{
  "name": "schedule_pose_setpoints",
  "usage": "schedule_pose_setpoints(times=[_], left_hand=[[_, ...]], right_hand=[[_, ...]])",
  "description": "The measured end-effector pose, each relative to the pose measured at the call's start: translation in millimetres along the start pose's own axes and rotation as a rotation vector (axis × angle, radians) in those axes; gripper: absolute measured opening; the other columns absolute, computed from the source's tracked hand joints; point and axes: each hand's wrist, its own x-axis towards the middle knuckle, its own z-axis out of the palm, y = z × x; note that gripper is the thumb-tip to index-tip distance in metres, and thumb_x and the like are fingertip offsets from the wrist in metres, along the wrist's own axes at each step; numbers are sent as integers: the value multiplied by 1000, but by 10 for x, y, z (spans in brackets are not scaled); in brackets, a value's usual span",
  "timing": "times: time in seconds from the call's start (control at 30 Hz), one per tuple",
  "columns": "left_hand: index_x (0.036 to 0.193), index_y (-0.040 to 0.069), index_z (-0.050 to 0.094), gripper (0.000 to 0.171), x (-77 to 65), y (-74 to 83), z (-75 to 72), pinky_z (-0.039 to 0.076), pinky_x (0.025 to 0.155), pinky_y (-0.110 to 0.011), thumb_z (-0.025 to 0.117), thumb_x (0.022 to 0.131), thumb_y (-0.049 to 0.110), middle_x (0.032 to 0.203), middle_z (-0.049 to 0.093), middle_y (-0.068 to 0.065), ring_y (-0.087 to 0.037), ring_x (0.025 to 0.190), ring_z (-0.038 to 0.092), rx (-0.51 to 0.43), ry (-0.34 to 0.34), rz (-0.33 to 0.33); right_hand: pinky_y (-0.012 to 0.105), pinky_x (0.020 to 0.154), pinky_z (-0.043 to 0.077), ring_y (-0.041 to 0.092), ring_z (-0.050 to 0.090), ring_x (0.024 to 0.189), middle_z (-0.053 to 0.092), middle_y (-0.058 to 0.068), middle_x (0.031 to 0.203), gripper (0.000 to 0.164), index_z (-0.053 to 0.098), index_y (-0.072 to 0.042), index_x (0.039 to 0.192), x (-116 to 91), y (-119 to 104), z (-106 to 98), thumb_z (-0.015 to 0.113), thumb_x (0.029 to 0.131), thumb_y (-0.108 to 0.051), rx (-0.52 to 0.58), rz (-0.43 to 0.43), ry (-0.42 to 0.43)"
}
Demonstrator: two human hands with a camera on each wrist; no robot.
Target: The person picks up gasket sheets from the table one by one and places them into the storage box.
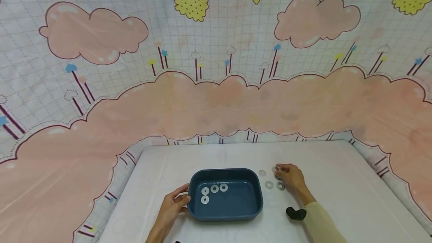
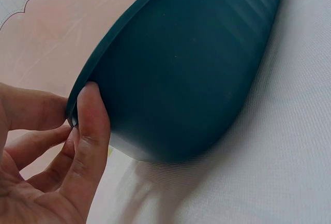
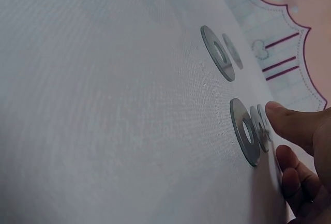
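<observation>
My left hand (image 1: 172, 205) grips the left rim of a dark blue rectangular tub (image 1: 225, 216), thumb and fingers on either side of the rim (image 2: 85, 71). Four flat metal washers lie inside the tub, toward its left; one is the front washer (image 1: 204, 199). Right of the tub, my right hand (image 1: 291, 177) reaches down over a loose group of washers, fingertips at the far ones. In the right wrist view, thumb and fingers stand apart beside a near washer (image 3: 245, 132); the fingertips partly hide the washers behind it. No washer is visibly lifted.
More washers lie on the white table (image 1: 162, 160) between tub and right hand, such as a left washer (image 1: 262, 173) and a front washer (image 1: 269, 185). A black strap device (image 1: 296, 213) sits at the right wrist. A patterned cloth (image 1: 236, 104) hangs behind the table.
</observation>
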Motion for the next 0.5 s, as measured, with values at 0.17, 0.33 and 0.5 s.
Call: schedule_pose_setpoints(times=[0.17, 0.33, 0.5], left_hand=[[138, -1, 54, 47, -1, 6, 0, 54, 60, -30, 61, 91, -2, 126, 56, -18, -19, 86, 63, -2, -9, 4], [137, 0, 54, 47, -2, 8, 5, 54, 60, -31, 61, 90, -2, 125, 57, -17, -18, 86, 63, 3, -2, 4], [137, -1, 55, 47, -7, 17, 12, 54, 59, -30, 62, 90, -2, 124, 57, -17, -18, 85, 62, 5, 9, 1]], right_hand=[[46, 81, 46, 30, 57, 94, 65, 21, 112, 35, 70, -4, 119, -1, -8, 5, 72, 87, -18, -37, -19, 19], [47, 81, 46, 30, 58, 94, 65, 20, 111, 34, 70, -5, 118, 4, -17, 22, 72, 87, -19, -74, -21, 35], [47, 82, 45, 30, 57, 95, 65, 19, 111, 32, 71, -5, 115, 5, -37, 36, 72, 87, -19, -82, -5, 43]])
